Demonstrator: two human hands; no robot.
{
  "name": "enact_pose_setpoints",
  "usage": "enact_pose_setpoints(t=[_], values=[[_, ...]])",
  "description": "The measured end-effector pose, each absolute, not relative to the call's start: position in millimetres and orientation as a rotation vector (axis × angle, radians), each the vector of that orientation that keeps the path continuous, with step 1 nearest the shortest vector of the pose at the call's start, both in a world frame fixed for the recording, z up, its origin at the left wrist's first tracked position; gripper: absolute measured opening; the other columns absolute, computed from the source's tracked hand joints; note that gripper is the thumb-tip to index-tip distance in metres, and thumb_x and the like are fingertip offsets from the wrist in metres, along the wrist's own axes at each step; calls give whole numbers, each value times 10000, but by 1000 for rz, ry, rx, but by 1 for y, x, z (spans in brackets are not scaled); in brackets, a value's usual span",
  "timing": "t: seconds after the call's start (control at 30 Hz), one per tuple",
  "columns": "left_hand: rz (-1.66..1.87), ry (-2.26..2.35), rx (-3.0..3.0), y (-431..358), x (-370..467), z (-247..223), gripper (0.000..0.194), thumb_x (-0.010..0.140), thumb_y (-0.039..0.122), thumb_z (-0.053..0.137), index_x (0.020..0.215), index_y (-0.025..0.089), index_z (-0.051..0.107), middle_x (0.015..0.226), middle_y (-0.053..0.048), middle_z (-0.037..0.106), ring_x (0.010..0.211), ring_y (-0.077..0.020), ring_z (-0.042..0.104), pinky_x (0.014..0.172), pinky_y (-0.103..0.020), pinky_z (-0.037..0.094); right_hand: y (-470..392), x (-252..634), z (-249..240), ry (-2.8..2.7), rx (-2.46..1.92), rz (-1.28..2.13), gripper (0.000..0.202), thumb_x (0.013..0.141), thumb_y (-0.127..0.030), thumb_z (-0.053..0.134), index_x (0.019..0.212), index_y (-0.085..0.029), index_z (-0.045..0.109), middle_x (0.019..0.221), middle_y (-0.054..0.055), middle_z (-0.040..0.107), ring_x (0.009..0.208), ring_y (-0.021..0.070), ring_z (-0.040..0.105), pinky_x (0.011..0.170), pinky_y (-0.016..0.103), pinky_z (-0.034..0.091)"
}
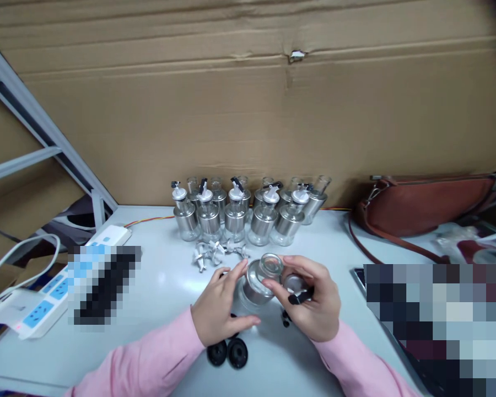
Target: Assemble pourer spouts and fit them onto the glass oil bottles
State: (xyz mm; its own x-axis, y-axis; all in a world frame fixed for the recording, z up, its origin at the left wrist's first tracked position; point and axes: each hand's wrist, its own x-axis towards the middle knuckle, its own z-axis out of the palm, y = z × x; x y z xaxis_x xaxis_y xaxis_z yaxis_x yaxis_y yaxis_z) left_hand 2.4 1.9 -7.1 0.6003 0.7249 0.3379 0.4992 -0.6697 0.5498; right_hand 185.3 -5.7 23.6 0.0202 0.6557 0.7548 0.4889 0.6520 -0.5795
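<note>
A glass bottle with a metal band point(259, 282) stands tilted between my hands, its open mouth uncapped. My right hand point(314, 298) has its thumb and fingers around the bottle's neck, and a silver cap with a black lever point(301, 296) is also in that hand. Spread beside the bottle's left side is my left hand point(221, 309), thumb apart from the fingers, holding nothing. Round black parts point(237, 353) lie below my left hand. Small silver spout pieces point(215, 252) rest behind it.
Two rows of similar bottles point(235, 220) stand at the back against a cardboard wall point(215, 121); the front ones have caps. A power strip point(62, 286) is at the left. A brown bag point(425, 207) with a strap sits at the right, behind a pixelated area.
</note>
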Motion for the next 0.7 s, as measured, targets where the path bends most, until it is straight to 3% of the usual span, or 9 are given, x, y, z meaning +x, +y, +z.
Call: enact_pose_setpoints(t=[0.13, 0.23, 0.33, 0.5, 0.63, 0.7], values=[[795, 1040, 2464, 1, 4, -11, 978, 723, 373, 690, 1399, 228, -1, 1254, -165, 501, 1073, -309, 538, 891, -465, 428, -8, 184, 28, -1661, -951, 203, 396, 728, -187, 681, 1064, -267, 487, 776, 14, 653, 473, 120, 560, 480, 265, 492], [803, 1037, 2473, 2, 4, -12, 900, 741, 341, 680, 1389, 217, 68, 1224, -153, 526, 1057, -293, 544, 875, -442, 437, -7, 188, 35, -1749, -928, 423, 479, 733, -191, 667, 1127, -273, 407, 836, 30, 643, 532, 132, 568, 488, 259, 482], [771, 1001, 2484, 4, 5, -9, 802, 753, 365, 667, 1360, 200, 170, 1227, -150, 524, 1086, -291, 530, 902, -448, 419, -6, 193, 39, -1706, -816, 667, 447, 773, -184, 566, 1136, -267, 320, 965, 63, 542, 667, 156, 572, 576, 305, 496], [760, 982, 2434, 4, 5, -6, 698, 752, 361, 659, 1309, 191, 275, 1203, -139, 542, 1088, -286, 530, 907, -442, 425, -2, 188, 39, -1521, -744, 667, 342, 821, -116, 479, 1054, -291, 299, 1081, 67, 373, 841, 174, 574, 721, 391, 510], [781, 956, 2412, 4, 4, -8, 743, 745, 316, 660, 1333, 192, 223, 1235, -148, 518, 1100, -289, 524, 903, -434, 436, -2, 185, 37, -1441, -714, 574, 433, 859, -91, 455, 1183, -328, 293, 1118, 78, 512, 897, 198, 634, 750, 425, 539], [763, 952, 2422, 4, 4, -9, 777, 741, 302, 666, 1344, 194, 187, 1238, -151, 519, 1071, -291, 541, 889, -437, 441, -4, 187, 34, -1415, -712, 464, 413, 863, -93, 466, 1201, -313, 378, 1071, 70, 597, 873, 206, 658, 713, 404, 554]])
